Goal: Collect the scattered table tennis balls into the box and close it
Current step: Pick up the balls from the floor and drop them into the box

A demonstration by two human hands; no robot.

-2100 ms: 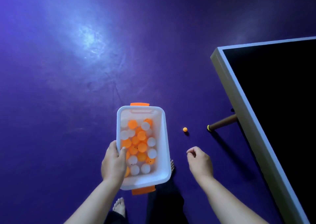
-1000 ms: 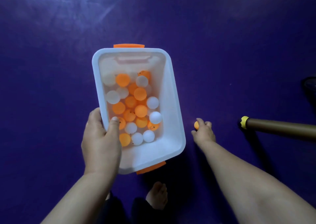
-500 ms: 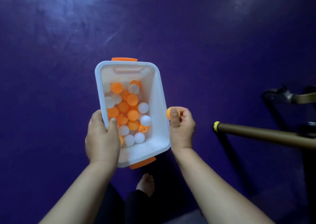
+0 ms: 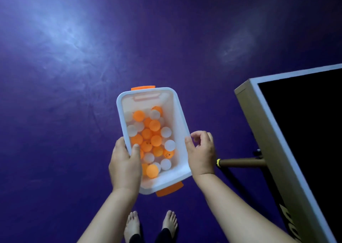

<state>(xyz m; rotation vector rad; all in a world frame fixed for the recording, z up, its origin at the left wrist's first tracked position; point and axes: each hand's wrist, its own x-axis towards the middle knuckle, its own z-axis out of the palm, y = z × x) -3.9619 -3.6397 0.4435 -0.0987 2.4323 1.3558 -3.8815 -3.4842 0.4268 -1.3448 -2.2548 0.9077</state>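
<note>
Your left hand (image 4: 125,161) grips the box (image 4: 178,119) of balls (image 4: 155,141) at 9 o'clock; your right hand (image 4: 201,150) is loose, empty, at 3. Look for more.

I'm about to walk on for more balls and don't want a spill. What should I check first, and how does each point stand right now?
1. Box gripped: left hand holds its left rim, thumb inside. Ok.
2. Right hand free: its fingers are loosely curled beside the right rim, and no ball is seen in it. Ok.
3. Balls contained: the orange and white ones lie well below the rim. Ok.
4. Strays left: none on the visible floor, but the space under the table is hidden. Cannot tell.
5. Lid within reach: none in view. Cannot tell.
</note>
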